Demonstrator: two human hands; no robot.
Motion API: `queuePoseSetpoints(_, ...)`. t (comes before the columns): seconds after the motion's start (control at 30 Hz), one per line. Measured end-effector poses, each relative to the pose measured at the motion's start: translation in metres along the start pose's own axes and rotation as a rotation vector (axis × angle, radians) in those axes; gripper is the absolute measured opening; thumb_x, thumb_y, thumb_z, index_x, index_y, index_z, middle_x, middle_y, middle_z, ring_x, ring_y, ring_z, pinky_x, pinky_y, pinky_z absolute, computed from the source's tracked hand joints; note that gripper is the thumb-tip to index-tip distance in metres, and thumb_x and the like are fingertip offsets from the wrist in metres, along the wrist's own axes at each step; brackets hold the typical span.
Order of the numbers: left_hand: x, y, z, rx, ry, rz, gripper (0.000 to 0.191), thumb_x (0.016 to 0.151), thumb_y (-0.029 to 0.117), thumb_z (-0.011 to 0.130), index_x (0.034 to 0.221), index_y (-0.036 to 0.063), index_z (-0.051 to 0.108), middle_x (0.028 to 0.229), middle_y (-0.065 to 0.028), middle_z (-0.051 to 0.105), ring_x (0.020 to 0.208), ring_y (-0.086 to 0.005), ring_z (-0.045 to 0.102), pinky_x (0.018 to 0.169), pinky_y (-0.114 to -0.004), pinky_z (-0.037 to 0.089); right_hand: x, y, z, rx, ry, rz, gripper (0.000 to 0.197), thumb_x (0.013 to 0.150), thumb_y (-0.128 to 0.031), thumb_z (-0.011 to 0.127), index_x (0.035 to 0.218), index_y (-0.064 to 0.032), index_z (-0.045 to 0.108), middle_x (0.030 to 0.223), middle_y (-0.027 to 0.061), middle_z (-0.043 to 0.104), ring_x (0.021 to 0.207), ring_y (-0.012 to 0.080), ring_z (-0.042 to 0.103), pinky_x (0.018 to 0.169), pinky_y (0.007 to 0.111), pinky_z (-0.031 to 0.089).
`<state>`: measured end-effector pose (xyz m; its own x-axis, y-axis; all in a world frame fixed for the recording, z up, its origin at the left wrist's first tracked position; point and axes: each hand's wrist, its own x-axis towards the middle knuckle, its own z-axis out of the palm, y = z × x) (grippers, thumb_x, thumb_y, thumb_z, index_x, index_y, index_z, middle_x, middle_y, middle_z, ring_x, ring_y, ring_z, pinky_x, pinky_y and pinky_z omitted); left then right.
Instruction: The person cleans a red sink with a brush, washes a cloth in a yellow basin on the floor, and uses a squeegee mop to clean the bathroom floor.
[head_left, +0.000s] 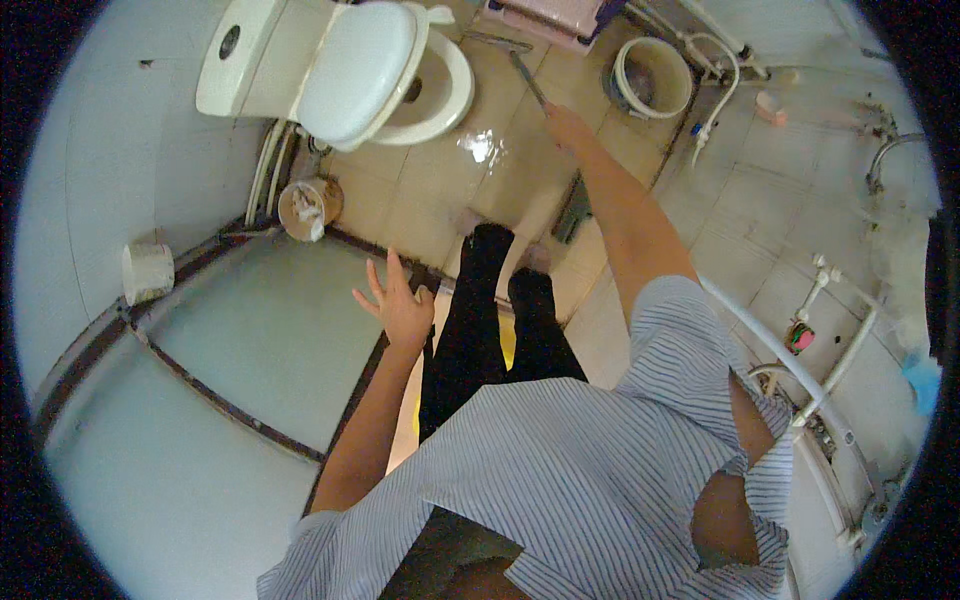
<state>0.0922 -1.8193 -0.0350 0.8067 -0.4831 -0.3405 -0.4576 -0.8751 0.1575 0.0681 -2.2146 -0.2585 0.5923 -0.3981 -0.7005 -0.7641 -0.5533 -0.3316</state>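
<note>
My right hand (570, 131) is closed around the grey handle of a floor tool (529, 79), which looks like a squeegee. Its narrow crosswise head (496, 42) lies on the tiled floor between the toilet and a pink plastic item. My left hand (401, 304) is empty, fingers spread, in front of the dark frame of a frosted glass door (277, 330). Ahead to the left stands a white toilet (454, 82) with its lid (360, 71) tilted up and the seat down. Light glares off the beige floor tiles (427, 176) beside it.
A waste bin (330, 196) with crumpled paper stands near the door. At the far right is a white bucket (679, 79), contents unclear. The pink plastic item (555, 19) sits at the back. A floor grate or mat (574, 210) lies by my feet. Pipes (772, 345) run along the right wall.
</note>
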Motion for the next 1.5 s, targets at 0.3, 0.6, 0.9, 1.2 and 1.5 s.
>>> queuePoseSetpoints(0.3, -0.146, 0.031, 0.061, -0.005, -0.151, -0.202, 0.077, 0.071, 0.018, 0.057, 0.136, 0.0060, 0.018, 0.131, -0.0098, 0.040, 0.131, -0.0328, 0.011, 0.099, -0.061, -0.004, -0.197, 0.013, 0.136, 0.108, -0.106, 0.021, 0.049, 0.079, -0.015, 0.042, 0.128, -0.0117, 0.039, 0.090, 0.0214, 0.060, 0.068, 0.0302, 0.061, 0.067, 0.040, 0.048)
queuePoseSetpoints(0.6, -0.223, 0.057, 0.067, -0.038, -0.097, -0.325, 0.077, 0.069, 0.020, 0.056, 0.136, 0.0074, 0.021, 0.126, -0.0098, 0.046, 0.132, -0.0295, 0.011, 0.100, -0.058, -0.006, -0.232, 0.032, 0.124, 0.593, -0.097, 0.280, 0.049, 0.075, -0.019, 0.051, 0.124, -0.0122, 0.043, 0.092, 0.0191, 0.058, 0.071, 0.0298, 0.059, 0.073, 0.042, 0.044)
queuePoseSetpoints(0.9, -0.208, 0.048, 0.060, -0.036, -0.147, -0.233, 0.075, 0.069, 0.020, 0.057, 0.135, 0.0080, 0.023, 0.135, -0.0051, 0.036, 0.132, -0.0293, 0.011, 0.100, -0.058, -0.005, -0.117, -0.098, 0.380, 0.661, 0.489, -0.053, 0.035, 0.075, -0.011, 0.051, 0.110, -0.0090, 0.048, 0.090, 0.0164, 0.056, 0.072, 0.0280, 0.056, 0.059, 0.039, 0.041)
queuePoseSetpoints(1.2, -0.263, -0.015, 0.064, -0.111, -0.055, -0.345, 0.072, 0.070, 0.020, 0.057, 0.134, 0.0059, 0.025, 0.131, -0.0074, 0.040, 0.131, -0.0297, 0.013, 0.100, -0.058, -0.006, -0.299, -0.106, 0.298, 1.382, -0.044, 0.513, 0.025, 0.079, -0.006, 0.048, 0.102, -0.0125, 0.052, 0.061, 0.0070, 0.048, 0.055, 0.0231, 0.051, 0.042, 0.034, 0.038)
queuePoseSetpoints(1.5, -0.304, -0.065, 0.079, -0.174, -0.112, -0.558, 0.074, 0.069, 0.016, 0.057, 0.135, 0.0079, 0.024, 0.127, -0.0096, 0.043, 0.131, -0.0293, 0.012, 0.099, -0.058, -0.006, -0.214, -0.388, 0.304, 1.948, -0.362, 0.632, 0.028, 0.082, -0.013, 0.051, 0.109, -0.0125, 0.043, 0.088, 0.0097, 0.048, 0.073, 0.0242, 0.049, 0.055, 0.037, 0.044)
